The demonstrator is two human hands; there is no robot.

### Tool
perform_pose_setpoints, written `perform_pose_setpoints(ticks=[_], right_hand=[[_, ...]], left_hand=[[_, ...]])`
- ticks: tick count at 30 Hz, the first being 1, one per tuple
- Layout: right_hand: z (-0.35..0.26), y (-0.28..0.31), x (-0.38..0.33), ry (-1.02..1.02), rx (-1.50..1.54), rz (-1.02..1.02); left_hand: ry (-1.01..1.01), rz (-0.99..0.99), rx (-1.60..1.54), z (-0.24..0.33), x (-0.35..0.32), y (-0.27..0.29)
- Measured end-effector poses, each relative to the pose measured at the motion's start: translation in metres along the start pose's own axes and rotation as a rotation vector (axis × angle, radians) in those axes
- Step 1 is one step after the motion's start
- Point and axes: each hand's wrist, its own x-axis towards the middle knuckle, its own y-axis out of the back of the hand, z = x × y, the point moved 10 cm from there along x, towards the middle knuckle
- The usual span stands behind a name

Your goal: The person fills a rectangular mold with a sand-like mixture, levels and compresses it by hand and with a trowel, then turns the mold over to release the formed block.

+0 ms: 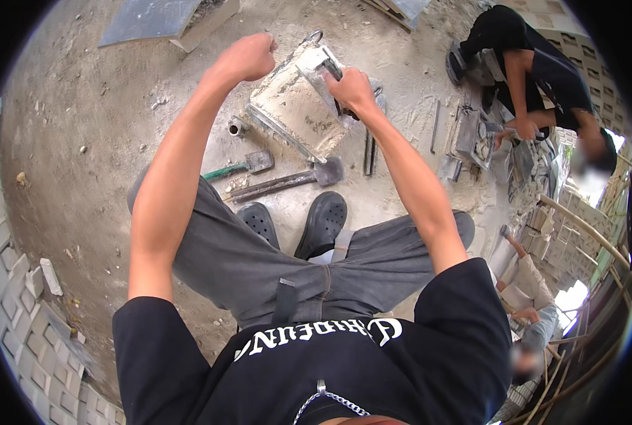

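A metal box mould [277,127], dusted with pale cement, lies on the ground in front of my feet. My left hand [253,58] is closed in a fist at its far left edge; what the fingers hold, if anything, is hidden. At the mould's right side my right hand [351,91] is closed round a dark metal handle [332,69]. A metal loop [316,37] sticks out at the mould's far end. Nearer me lie a hammer with a green handle [225,171] and a larger sledgehammer [328,172]. A short pipe piece [237,127] stands left of the mould.
Dark metal bars [370,145] lie right of the mould. A grey sheet-topped slab [149,21] is at the far left. To the right, a person [535,71] bends over another mould [471,138], with another person [532,290] behind. Stacked pale blocks [18,297] line the left.
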Motion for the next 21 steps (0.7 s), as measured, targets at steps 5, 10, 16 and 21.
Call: perform_pose_setpoints(ticks=[5,10,16,21], right_hand=[[-0.012,-0.025,0.012,0.122,-0.075,0.150],[-0.020,-0.006,0.007,0.089,-0.078,0.064],[-0.018,-0.029,0.011,0.022,0.002,0.030],[-0.034,-0.015,0.008,0.054,-0.058,0.050]], left_hand=[[-0.043,0.031,0.003,0.007,0.001,0.005],[-0.031,0.053,-0.026,0.008,-0.007,0.017],[-0.014,0.061,-0.025,0.004,-0.004,0.009],[-0.006,0.084,-0.084,-0.002,-0.008,0.025]])
